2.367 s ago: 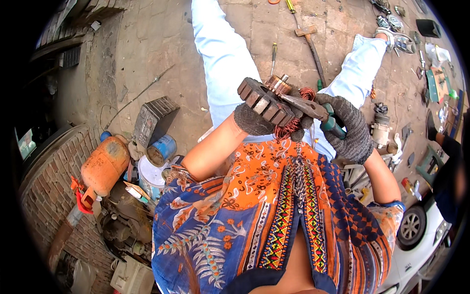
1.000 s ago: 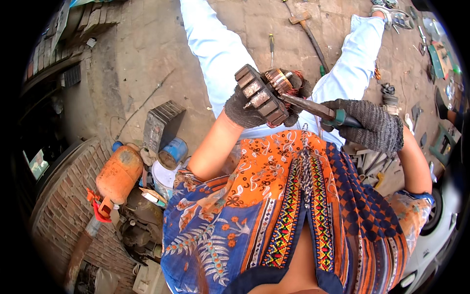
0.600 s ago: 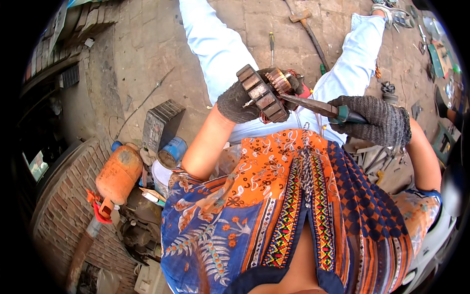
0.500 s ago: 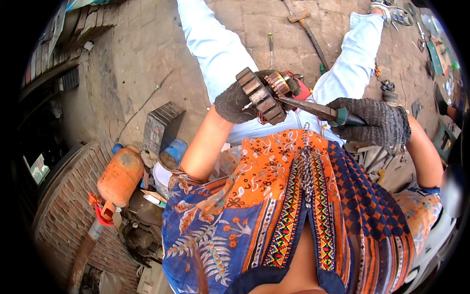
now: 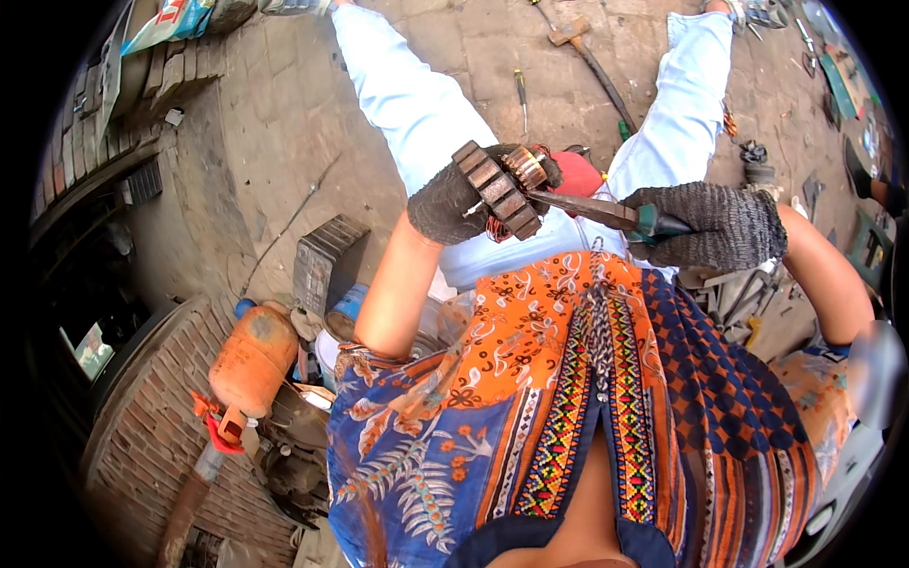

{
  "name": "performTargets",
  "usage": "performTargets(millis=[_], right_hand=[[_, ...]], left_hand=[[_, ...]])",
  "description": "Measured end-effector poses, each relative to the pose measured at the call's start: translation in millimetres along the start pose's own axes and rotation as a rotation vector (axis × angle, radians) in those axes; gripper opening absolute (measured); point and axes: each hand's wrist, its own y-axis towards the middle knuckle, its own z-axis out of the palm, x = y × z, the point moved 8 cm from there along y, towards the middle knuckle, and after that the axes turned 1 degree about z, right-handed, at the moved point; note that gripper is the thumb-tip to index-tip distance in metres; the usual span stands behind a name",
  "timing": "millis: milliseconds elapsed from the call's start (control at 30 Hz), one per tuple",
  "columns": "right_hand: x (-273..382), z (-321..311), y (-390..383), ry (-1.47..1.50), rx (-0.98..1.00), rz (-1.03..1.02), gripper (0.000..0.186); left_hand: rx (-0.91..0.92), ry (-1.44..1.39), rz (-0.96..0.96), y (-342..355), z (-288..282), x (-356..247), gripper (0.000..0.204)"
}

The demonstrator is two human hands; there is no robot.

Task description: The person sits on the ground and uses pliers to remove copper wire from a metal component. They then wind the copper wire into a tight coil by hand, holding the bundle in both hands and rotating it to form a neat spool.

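My left hand [image 5: 447, 201], in a dark knit glove, is wrapped round a motor armature [image 5: 496, 192]. The armature has a slotted steel core, copper windings and a copper commutator [image 5: 525, 167] on its right side. In a matching glove, my right hand [image 5: 712, 225] grips long-nose pliers [image 5: 606, 209] with green and black handles. The pliers' jaws point left, and their tips meet the armature just below the commutator. Whether they pinch a wire there is too small to make out. Behind the armature a red object [image 5: 578, 174] shows in part between my legs.
A hammer [image 5: 595, 68] and a screwdriver [image 5: 521, 98] lie on the brick floor between my legs. To my left are a black battery-like box [image 5: 324, 263], a blue can [image 5: 348, 305] and an orange cylinder [image 5: 252, 360]. Several loose tools [image 5: 748, 298] lie at my right.
The whole view has shifted slightly. Both hands keep their hold on the armature and the pliers, and the plier tips remain at the armature.
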Motion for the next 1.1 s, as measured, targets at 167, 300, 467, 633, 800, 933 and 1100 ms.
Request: performTargets(millis=[167, 300, 467, 633, 800, 933, 1100], right_hand=[[-1, 13, -2, 0.246, 0.021, 0.167, 0.036], [9, 13, 7, -0.137, -0.124, -0.264, 0.041], [7, -2, 2, -0.488, -0.500, -0.262, 0.045], [18, -9, 3, -0.912, -0.718, -0.340, 0.045], [25, -16, 0, -1.179, -0.817, -0.492, 0.041], [36, -26, -2, -1.332, -0.858, -0.536, 0.037], [33, -43, 1, -1.407, -0.841, -0.643, 0.034]], left_hand=[[-0.015, 0.093, 0.162, -2, 1, -5, 0.019], [0.109, 0.117, 0.401, -5, 16, -21, 0.023], [0.226, -0.451, 0.383, -16, 33, -29, 0.044], [0.555, -0.856, 0.363, -10, 51, -18, 0.054], [0.541, -1.223, 0.234, -16, 72, -7, 0.066], [0.658, -1.316, 0.118, -12, 89, -13, 0.069], [0.610, -1.302, 0.181, -15, 96, -27, 0.073]])
